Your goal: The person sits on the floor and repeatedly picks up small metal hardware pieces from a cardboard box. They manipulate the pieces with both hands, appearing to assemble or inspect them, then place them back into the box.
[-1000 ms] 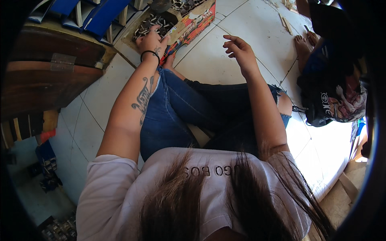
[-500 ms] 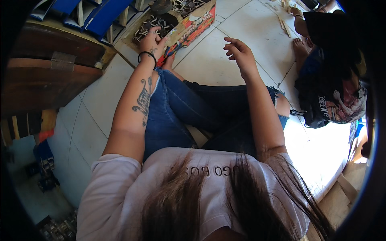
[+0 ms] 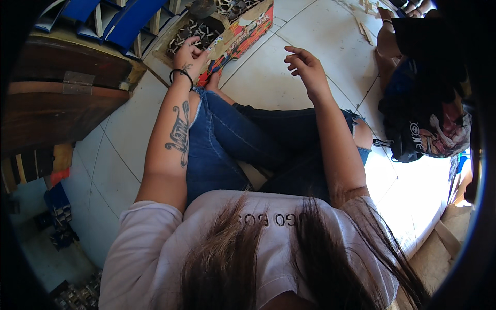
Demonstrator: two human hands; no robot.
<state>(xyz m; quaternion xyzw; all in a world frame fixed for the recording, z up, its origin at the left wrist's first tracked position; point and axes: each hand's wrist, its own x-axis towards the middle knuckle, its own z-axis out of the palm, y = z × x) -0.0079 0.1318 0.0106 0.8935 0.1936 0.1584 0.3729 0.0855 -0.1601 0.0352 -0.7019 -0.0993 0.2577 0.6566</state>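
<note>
My left hand (image 3: 189, 56), with a black band at its wrist, hovers over the near end of a wooden box (image 3: 227, 23). Its fingers are bent but apart, and I see nothing between them. Small dark pieces with pale edges (image 3: 200, 32) fill the box, which has a bright printed sheet (image 3: 243, 41) along its side. A round dark object (image 3: 201, 8) rests on the box's divider. My right hand (image 3: 309, 71) is raised above the tiles right of the box, fingers loosely curved, apart and holding nothing visible.
My crossed legs in jeans (image 3: 248, 129) lie below my hands. Blue slotted pieces (image 3: 121, 26) stand on a brown wooden cabinet (image 3: 67, 88) at the left. To the right are another person's arm (image 3: 387, 39), a dark patterned bag (image 3: 431, 134) and loose wood strips (image 3: 365, 31).
My left hand has shifted slightly left, its forearm turning a little. The box appears slightly farther left. My right hand has risen a touch; its fingers keep their loose curve.
</note>
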